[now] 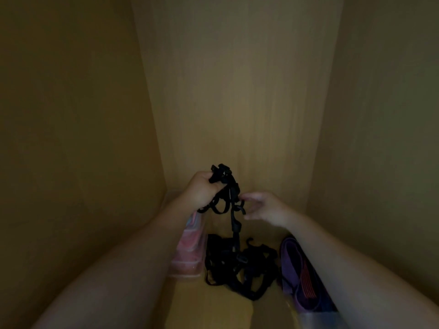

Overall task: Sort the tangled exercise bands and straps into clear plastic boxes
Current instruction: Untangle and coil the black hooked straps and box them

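Observation:
My left hand (202, 189) grips the top of a bunch of black straps (229, 200) with buckles and holds it up in the air. One strap hangs down from the bunch into a tangled black pile (240, 267) on the wooden shelf floor. My right hand (267, 208) is beside the hanging loops, its fingertips touching or pinching a loop at the bunch's right side; the blur hides which. A clear plastic box (190, 252) with pink and red bands stands left of the pile. Purple bands with an orange-striped one (300, 271) lie in a clear box at the right.
I am looking into a dim wooden cabinet with a back wall (237, 91) and side walls close on both sides. The wooden floor (213, 309) shows in front of the pile. My forearms fill the lower corners.

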A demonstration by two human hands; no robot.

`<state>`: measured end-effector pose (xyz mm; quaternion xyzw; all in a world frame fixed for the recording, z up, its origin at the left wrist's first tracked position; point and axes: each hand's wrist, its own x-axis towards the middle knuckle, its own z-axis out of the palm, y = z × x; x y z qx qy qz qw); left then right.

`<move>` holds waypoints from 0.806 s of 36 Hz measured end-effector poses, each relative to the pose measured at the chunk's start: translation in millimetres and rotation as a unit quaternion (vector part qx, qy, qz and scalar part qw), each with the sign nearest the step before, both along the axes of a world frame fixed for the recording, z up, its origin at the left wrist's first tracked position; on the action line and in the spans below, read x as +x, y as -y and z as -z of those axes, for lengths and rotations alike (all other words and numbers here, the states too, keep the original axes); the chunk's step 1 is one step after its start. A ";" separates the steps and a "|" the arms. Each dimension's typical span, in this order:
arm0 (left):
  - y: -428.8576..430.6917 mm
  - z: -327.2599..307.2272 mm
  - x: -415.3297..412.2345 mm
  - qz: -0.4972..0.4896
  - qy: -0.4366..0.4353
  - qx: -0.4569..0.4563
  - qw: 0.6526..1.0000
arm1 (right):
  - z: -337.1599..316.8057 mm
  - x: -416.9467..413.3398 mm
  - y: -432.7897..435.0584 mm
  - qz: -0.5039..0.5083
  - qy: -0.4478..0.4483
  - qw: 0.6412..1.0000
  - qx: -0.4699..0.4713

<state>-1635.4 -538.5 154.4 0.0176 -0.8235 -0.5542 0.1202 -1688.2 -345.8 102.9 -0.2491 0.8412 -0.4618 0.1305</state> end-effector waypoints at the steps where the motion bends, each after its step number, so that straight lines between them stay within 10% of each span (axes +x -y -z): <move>1: -0.8 0.1 0.2 0.002 0.001 0.003 1.000 | 0.2 1.0 1.3 -0.002 -0.013 1.000 0.013; 12: -3.7 1.0 4.4 -0.003 0.000 -0.005 1.000 | 7.2 11.5 -0.8 -0.010 -0.198 0.977 0.083; 24: -6.9 11.3 6.8 0.002 0.003 -0.012 1.000 | -16.4 11.2 7.4 0.146 0.059 0.987 -0.042; 29: -8.5 4.0 9.1 0.011 -0.011 -0.005 1.000 | -23.1 9.1 10.0 0.186 -0.026 0.982 -0.024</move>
